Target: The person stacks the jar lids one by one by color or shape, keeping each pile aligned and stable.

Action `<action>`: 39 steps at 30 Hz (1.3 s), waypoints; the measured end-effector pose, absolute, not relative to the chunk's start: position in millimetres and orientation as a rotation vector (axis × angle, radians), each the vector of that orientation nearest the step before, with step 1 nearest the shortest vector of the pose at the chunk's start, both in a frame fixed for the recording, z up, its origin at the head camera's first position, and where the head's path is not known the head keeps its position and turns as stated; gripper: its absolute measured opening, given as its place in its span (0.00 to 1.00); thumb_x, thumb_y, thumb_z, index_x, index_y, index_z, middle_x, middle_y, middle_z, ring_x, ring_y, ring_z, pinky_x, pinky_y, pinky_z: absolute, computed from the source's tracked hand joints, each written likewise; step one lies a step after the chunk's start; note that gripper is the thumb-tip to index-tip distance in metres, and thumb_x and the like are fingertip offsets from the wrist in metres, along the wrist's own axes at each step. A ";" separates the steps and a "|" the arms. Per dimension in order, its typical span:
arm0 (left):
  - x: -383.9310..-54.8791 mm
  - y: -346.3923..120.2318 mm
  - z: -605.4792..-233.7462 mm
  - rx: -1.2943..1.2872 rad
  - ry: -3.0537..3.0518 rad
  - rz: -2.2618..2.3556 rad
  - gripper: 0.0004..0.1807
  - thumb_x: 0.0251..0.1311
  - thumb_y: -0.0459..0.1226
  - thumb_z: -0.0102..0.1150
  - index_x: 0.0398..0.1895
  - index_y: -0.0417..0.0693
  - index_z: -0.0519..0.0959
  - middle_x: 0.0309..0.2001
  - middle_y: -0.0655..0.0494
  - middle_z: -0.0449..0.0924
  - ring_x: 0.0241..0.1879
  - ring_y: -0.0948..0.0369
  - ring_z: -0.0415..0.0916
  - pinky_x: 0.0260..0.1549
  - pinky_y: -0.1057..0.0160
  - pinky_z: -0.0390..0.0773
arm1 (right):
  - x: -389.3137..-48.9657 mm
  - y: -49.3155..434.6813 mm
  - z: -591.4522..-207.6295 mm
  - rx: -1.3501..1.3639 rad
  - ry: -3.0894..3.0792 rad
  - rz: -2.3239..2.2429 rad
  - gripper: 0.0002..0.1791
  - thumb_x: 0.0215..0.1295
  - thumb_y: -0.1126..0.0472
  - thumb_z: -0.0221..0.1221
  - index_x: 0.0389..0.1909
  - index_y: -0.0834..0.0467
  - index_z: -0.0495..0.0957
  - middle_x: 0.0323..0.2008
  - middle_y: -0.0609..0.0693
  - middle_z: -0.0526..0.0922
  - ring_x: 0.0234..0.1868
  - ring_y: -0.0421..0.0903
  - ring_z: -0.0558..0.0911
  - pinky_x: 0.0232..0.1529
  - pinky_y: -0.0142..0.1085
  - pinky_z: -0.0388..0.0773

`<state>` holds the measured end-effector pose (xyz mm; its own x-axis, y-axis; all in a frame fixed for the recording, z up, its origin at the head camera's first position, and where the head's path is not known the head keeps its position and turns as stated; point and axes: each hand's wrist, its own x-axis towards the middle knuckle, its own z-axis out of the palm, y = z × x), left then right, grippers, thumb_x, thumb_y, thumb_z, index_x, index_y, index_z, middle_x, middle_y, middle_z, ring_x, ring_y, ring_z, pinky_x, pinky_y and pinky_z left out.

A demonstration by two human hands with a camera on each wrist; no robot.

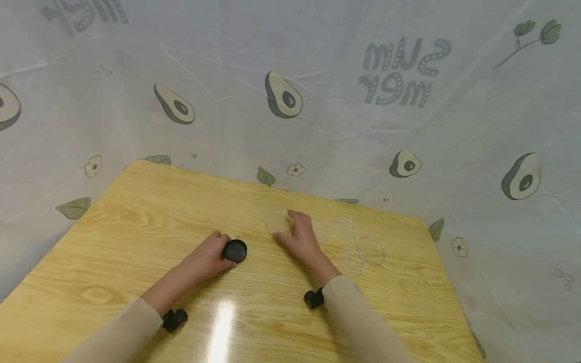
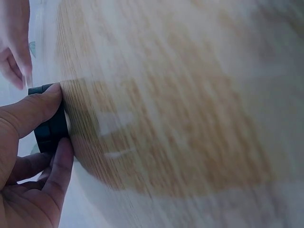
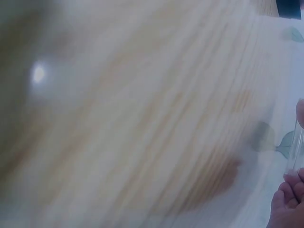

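My left hand (image 1: 206,259) grips a round black shallow case (image 1: 235,251) by its sides, thumb on one edge and fingers on the other. In the left wrist view the black case (image 2: 50,121) shows a seam around its side and stands right at the wooden tabletop. To its right, my right hand (image 1: 300,239) pinches a clear round dish (image 1: 277,223) between thumb and fingers. The right wrist view catches the dish's clear edge (image 3: 295,147) between the thumb and the curled fingers (image 3: 289,194).
Several more clear round dishes (image 1: 344,229) lie on the wooden table (image 1: 150,212), beside and behind my right hand. A pale curtain (image 1: 227,101) printed with avocados hangs along the table's far edge. A bright light reflection (image 1: 221,330) shows near the front.
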<state>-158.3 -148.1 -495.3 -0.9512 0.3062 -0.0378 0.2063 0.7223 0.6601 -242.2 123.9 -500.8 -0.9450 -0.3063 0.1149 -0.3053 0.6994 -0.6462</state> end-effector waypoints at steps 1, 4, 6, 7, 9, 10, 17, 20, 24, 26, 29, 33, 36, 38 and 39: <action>-158.5 -147.9 -495.5 0.414 2.780 1.040 0.22 0.58 0.36 0.78 0.50 0.33 0.79 0.42 0.44 0.74 0.34 0.57 0.70 0.36 0.57 0.74 | -239.0 129.2 -499.3 -0.523 2.890 -1.100 0.44 0.67 0.50 0.71 0.77 0.64 0.64 0.72 0.62 0.70 0.74 0.60 0.65 0.73 0.56 0.67; -158.6 -147.8 -495.4 0.412 2.787 1.028 0.23 0.58 0.36 0.78 0.50 0.33 0.79 0.42 0.44 0.74 0.34 0.57 0.70 0.36 0.57 0.74 | -228.9 143.7 -495.0 -0.558 2.879 -1.078 0.44 0.67 0.51 0.71 0.77 0.64 0.64 0.72 0.61 0.69 0.74 0.59 0.65 0.72 0.57 0.66; -158.1 -147.6 -494.8 0.412 2.789 1.023 0.23 0.58 0.36 0.78 0.50 0.33 0.79 0.42 0.44 0.74 0.34 0.57 0.70 0.36 0.57 0.74 | -221.1 152.5 -493.1 -0.584 2.865 -1.064 0.44 0.68 0.51 0.71 0.77 0.64 0.63 0.72 0.61 0.69 0.74 0.59 0.65 0.72 0.58 0.67; -157.8 -147.3 -494.2 0.402 2.787 1.025 0.23 0.58 0.36 0.78 0.50 0.33 0.79 0.42 0.44 0.74 0.34 0.57 0.70 0.37 0.57 0.75 | -217.0 156.6 -492.3 -0.597 2.856 -1.058 0.44 0.67 0.51 0.71 0.77 0.64 0.63 0.73 0.61 0.69 0.74 0.59 0.64 0.72 0.58 0.67; -157.1 -147.1 -493.6 0.397 2.786 1.030 0.24 0.57 0.36 0.78 0.51 0.33 0.79 0.43 0.43 0.74 0.34 0.57 0.70 0.37 0.56 0.75 | -209.2 163.5 -491.7 -0.611 2.837 -1.053 0.44 0.67 0.51 0.72 0.77 0.64 0.63 0.72 0.61 0.69 0.74 0.59 0.64 0.71 0.58 0.67; -156.8 -146.6 -492.6 0.400 2.786 1.029 0.24 0.57 0.36 0.78 0.51 0.33 0.79 0.43 0.43 0.74 0.35 0.57 0.71 0.38 0.55 0.75 | -205.6 167.1 -491.6 -0.618 2.831 -1.052 0.44 0.67 0.52 0.72 0.77 0.64 0.63 0.72 0.61 0.69 0.74 0.59 0.65 0.71 0.58 0.68; -155.2 -145.0 -489.3 0.386 2.783 1.039 0.26 0.57 0.36 0.78 0.53 0.32 0.78 0.46 0.41 0.75 0.38 0.55 0.74 0.40 0.53 0.78 | -186.4 183.0 -496.7 -0.630 2.820 -1.041 0.44 0.65 0.50 0.73 0.76 0.63 0.65 0.71 0.60 0.71 0.71 0.57 0.68 0.68 0.57 0.71; -154.6 -145.5 -490.3 0.380 2.782 1.042 0.25 0.57 0.36 0.78 0.53 0.32 0.78 0.45 0.41 0.75 0.37 0.56 0.73 0.39 0.54 0.77 | -179.8 185.5 -498.8 -0.616 2.796 -1.063 0.45 0.65 0.50 0.73 0.76 0.62 0.65 0.71 0.59 0.71 0.72 0.57 0.68 0.69 0.57 0.70; -154.3 -146.2 -492.1 0.382 2.781 1.049 0.25 0.57 0.36 0.78 0.53 0.32 0.79 0.45 0.41 0.75 0.36 0.56 0.72 0.38 0.54 0.77 | -171.3 186.7 -501.0 -0.616 2.780 -1.077 0.44 0.64 0.49 0.73 0.76 0.62 0.66 0.71 0.59 0.71 0.73 0.57 0.68 0.71 0.57 0.69; -154.6 -147.0 -492.9 0.386 2.784 1.044 0.25 0.57 0.36 0.78 0.52 0.32 0.79 0.45 0.41 0.75 0.36 0.56 0.72 0.38 0.54 0.77 | -166.7 186.5 -501.4 -0.621 2.768 -1.080 0.44 0.64 0.49 0.73 0.76 0.61 0.66 0.72 0.60 0.70 0.73 0.57 0.67 0.71 0.58 0.68; -154.9 -148.5 -493.7 0.384 2.787 1.041 0.24 0.58 0.36 0.78 0.52 0.32 0.79 0.44 0.42 0.74 0.35 0.57 0.71 0.37 0.55 0.76 | -161.3 185.7 -502.6 -0.637 2.745 -1.074 0.44 0.65 0.48 0.73 0.76 0.60 0.66 0.73 0.59 0.69 0.74 0.57 0.66 0.72 0.58 0.67; -154.5 -148.2 -493.3 0.404 2.793 1.046 0.24 0.57 0.36 0.78 0.51 0.32 0.79 0.44 0.42 0.75 0.35 0.57 0.71 0.37 0.55 0.76 | -158.0 185.6 -504.8 -0.658 2.735 -1.057 0.44 0.65 0.48 0.73 0.76 0.59 0.66 0.72 0.57 0.70 0.74 0.56 0.67 0.73 0.57 0.67; -154.8 -147.4 -493.4 0.426 2.798 1.051 0.24 0.57 0.36 0.79 0.51 0.32 0.79 0.44 0.42 0.75 0.35 0.56 0.71 0.37 0.54 0.76 | -157.0 185.6 -504.7 -0.657 2.728 -1.061 0.44 0.65 0.48 0.73 0.77 0.58 0.65 0.72 0.56 0.71 0.74 0.55 0.67 0.73 0.57 0.67; -155.2 -146.9 -494.1 0.426 2.800 1.054 0.24 0.57 0.36 0.79 0.50 0.33 0.79 0.43 0.42 0.75 0.35 0.56 0.71 0.37 0.54 0.76 | -156.9 185.5 -504.1 -0.655 2.723 -1.056 0.45 0.65 0.48 0.73 0.77 0.58 0.65 0.72 0.56 0.71 0.74 0.54 0.67 0.73 0.56 0.66; -155.3 -146.7 -493.9 0.426 2.799 1.054 0.24 0.57 0.36 0.78 0.50 0.32 0.79 0.43 0.42 0.75 0.35 0.56 0.71 0.37 0.55 0.76 | -156.8 185.4 -504.0 -0.654 2.720 -1.059 0.45 0.65 0.48 0.73 0.77 0.58 0.65 0.72 0.56 0.71 0.74 0.54 0.67 0.73 0.56 0.66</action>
<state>-155.3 -146.7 -493.9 -0.9531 0.3023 -0.0131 0.2186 0.7177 0.6611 -156.8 185.4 -504.0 -0.8936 -0.4486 0.0178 -0.3426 0.6557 -0.6729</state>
